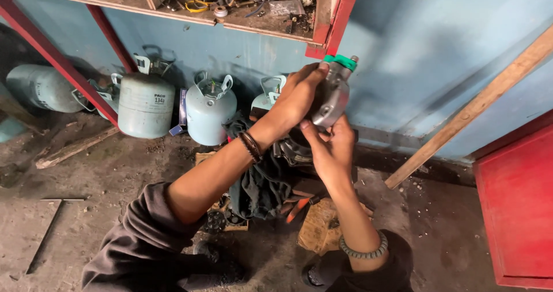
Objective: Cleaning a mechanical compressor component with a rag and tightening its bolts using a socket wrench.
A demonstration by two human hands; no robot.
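Although the grey metal part (331, 99) is raised clear in front of the blue wall (426, 56), much of it is covered by the two hands, so its full shape cannot be made out; a green cap (341, 61) shows at its top end. Below the hands, a dark cloth (262, 182) hides most of what lies on the floor (103, 182), and only the orange handle of a tool (298, 207) pokes out beside it. The shelf (242, 15) above is cut off by the top edge, showing a tangle of wires. One gas cylinder (269, 99) is half hidden behind the left forearm; two others (146, 103) (210, 113) stand in full view against the wall.

The left hand (296, 99) is wrapped over the upper left side of the part, fingers curled tight on it. The right hand (331, 148) grips it from beneath, thumb pressed up against its lower edge. A red cabinet (515, 205) is cropped at the right.
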